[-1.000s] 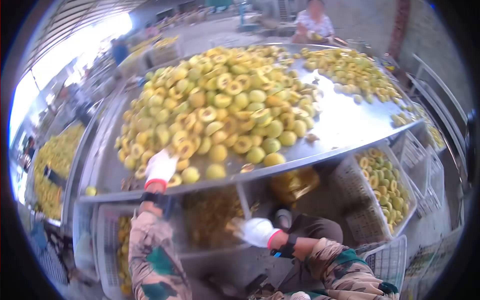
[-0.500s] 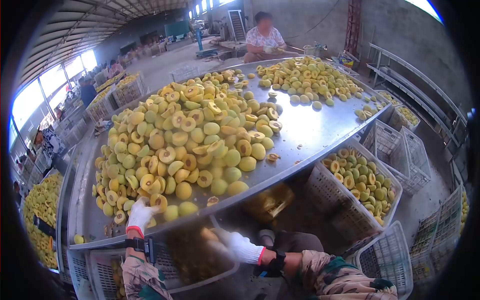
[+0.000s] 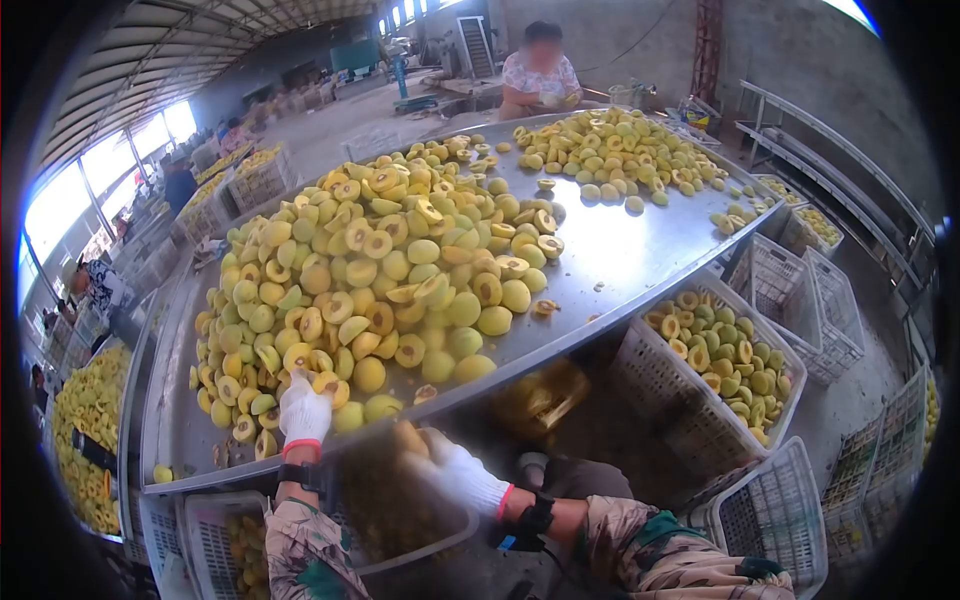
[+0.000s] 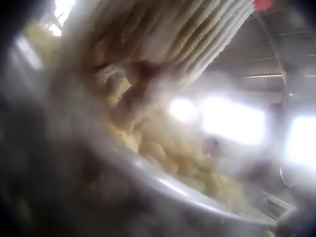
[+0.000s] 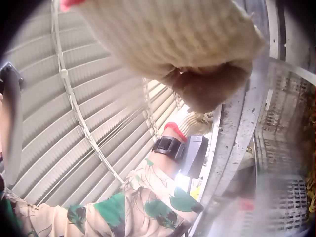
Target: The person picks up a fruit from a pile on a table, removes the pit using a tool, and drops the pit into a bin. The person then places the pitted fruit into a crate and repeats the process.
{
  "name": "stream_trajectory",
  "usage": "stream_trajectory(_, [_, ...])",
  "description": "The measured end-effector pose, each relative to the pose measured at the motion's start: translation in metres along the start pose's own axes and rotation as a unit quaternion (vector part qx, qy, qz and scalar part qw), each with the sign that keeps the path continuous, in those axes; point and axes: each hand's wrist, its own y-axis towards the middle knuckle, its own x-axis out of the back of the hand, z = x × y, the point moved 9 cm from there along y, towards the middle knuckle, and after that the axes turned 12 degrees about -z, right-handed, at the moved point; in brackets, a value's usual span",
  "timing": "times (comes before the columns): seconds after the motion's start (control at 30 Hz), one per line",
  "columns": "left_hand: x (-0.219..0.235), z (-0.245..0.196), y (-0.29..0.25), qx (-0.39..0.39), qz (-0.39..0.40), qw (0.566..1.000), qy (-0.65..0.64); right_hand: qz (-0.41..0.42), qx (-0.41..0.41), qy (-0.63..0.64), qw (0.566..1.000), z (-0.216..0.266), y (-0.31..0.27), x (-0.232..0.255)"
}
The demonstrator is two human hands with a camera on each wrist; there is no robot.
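A large heap of yellow-green peaches (image 3: 430, 265), many halved with brown-red pit hollows, lies on a metal table (image 3: 610, 270). My white-gloved left hand (image 3: 304, 412) reaches into its near edge, fingers at a peach half (image 3: 328, 386) on the thumb side. In the left wrist view, the ribbed glove (image 4: 207, 29) hangs close over blurred fruit. My right hand (image 3: 462, 478), also gloved, is below the table's front edge above a crate (image 3: 420, 555). Its curled fingers hold a blurred tan-orange piece (image 3: 410, 440), apparently a peach half; in the right wrist view it is in shade.
A crate of peaches (image 3: 735, 350) stands right of the legs, near empty crates (image 3: 785, 290). A yellow bag (image 3: 540, 400) lies under the table. Across it sits a person (image 3: 540, 80) near a second heap (image 3: 620, 150). Another filled bin (image 3: 90, 430) stands left.
The head view has swung up and settled. My left hand has shifted slightly right and up along the heap's edge, the nearby peach half with it. My right hand stays low, blurred by motion.
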Motion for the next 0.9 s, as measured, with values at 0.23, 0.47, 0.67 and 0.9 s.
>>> stream_trajectory(0.23, [-0.007, -0.014, -0.002, -0.070, 0.008, 0.998, -0.004, -0.034, 0.028, 0.037, 0.998, -0.001, 0.005, -0.001])
stream_trajectory(0.47, [-0.001, -0.006, -0.020, 0.044, 0.043, 0.967, -0.247, 0.021, 0.001, 0.144, 0.989, -0.012, 0.015, -0.019])
stream_trajectory(0.67, [0.018, -0.021, -0.073, 0.156, 0.118, 0.675, -0.712, 0.122, -0.070, 0.242, 0.960, 0.007, -0.001, -0.034])
stream_trajectory(0.9, [-0.002, -0.017, -0.131, 0.241, 0.167, 0.492, -0.820, 0.140, -0.045, 0.149, 0.978, 0.008, -0.006, -0.043])
